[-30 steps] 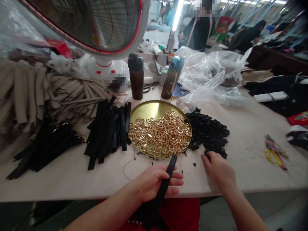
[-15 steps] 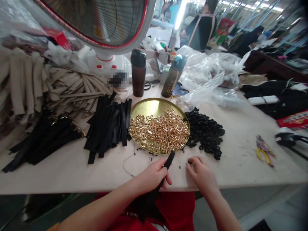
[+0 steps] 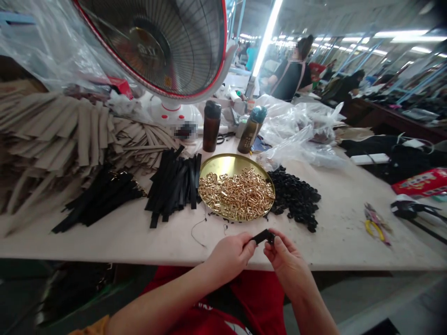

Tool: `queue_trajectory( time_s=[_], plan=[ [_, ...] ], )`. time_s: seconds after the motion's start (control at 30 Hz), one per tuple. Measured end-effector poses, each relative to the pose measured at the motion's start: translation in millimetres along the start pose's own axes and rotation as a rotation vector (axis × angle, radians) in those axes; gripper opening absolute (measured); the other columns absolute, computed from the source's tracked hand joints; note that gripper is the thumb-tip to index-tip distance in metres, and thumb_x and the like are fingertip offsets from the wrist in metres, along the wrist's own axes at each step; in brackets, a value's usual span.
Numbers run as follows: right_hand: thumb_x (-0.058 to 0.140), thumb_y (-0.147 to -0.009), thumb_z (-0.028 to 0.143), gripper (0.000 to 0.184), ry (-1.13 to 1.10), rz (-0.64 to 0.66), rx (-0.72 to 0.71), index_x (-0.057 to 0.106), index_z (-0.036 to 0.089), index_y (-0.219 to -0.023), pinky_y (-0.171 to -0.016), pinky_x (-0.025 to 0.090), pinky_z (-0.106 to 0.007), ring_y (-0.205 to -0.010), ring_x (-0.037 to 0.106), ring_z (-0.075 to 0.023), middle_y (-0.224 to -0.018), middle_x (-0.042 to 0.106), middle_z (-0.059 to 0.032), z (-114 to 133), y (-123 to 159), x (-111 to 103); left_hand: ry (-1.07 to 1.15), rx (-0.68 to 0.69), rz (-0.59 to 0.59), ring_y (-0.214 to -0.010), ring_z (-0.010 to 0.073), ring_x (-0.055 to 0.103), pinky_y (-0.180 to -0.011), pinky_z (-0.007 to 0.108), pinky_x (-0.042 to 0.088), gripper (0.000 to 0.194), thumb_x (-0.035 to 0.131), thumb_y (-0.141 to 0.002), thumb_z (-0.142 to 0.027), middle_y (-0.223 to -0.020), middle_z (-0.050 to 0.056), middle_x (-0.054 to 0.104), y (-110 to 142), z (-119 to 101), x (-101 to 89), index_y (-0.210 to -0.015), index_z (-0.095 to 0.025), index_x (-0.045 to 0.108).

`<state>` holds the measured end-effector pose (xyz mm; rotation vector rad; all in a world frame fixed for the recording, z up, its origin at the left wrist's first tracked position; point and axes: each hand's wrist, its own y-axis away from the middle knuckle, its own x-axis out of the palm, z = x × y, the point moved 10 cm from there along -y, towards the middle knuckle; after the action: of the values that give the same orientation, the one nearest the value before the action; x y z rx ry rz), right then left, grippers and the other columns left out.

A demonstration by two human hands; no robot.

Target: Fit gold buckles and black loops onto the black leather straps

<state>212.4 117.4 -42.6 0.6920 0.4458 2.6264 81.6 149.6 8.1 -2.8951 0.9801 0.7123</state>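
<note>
Near the table's front edge my left hand (image 3: 233, 255) is closed on a black strap (image 3: 260, 237), whose free end points right. My right hand (image 3: 288, 260) pinches a small black ring-like piece (image 3: 271, 238) at that end; whether the strap passes through it I cannot tell. Just beyond my hands stands a round gold tray (image 3: 228, 160) heaped with small gold buckles (image 3: 240, 193). To its right spreads a pile of small black loops (image 3: 296, 197). Left of the tray lie flat black straps (image 3: 176, 186), and farther left a bundle of black straps with gold ends (image 3: 101, 200).
Beige strips (image 3: 52, 130) are heaped at the left beside a large fan (image 3: 153, 46). Two bottles, one brown (image 3: 211, 125) and one grey-green (image 3: 252, 130), stand behind the tray near clear plastic bags (image 3: 296, 139). Yellow-handled pliers (image 3: 375, 225) lie at right. A person (image 3: 291, 77) is in the background.
My right hand has brought the small black piece left to the strap's end. My left hand has turned the strap to point more to the right. The head view has shifted upward and left.
</note>
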Motion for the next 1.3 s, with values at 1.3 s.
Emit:
queue_trajectory(
  time_s=[1.3],
  plan=[
    [0.071,-0.061,0.038,0.026,0.532,0.149,0.073,0.061,0.018,-0.076,-0.056,0.041,-0.027,-0.051,0.052,-0.0133,-0.05,0.059,0.0026,-42,7,-7,-0.391,0.055,0.159,-0.056,0.017,0.056,-0.05,0.023,0.032,0.03,0.038,-0.081,-0.032,-0.065,0.005,0.065,15,25,12.2,-0.074,-0.02,0.064]
  ],
)
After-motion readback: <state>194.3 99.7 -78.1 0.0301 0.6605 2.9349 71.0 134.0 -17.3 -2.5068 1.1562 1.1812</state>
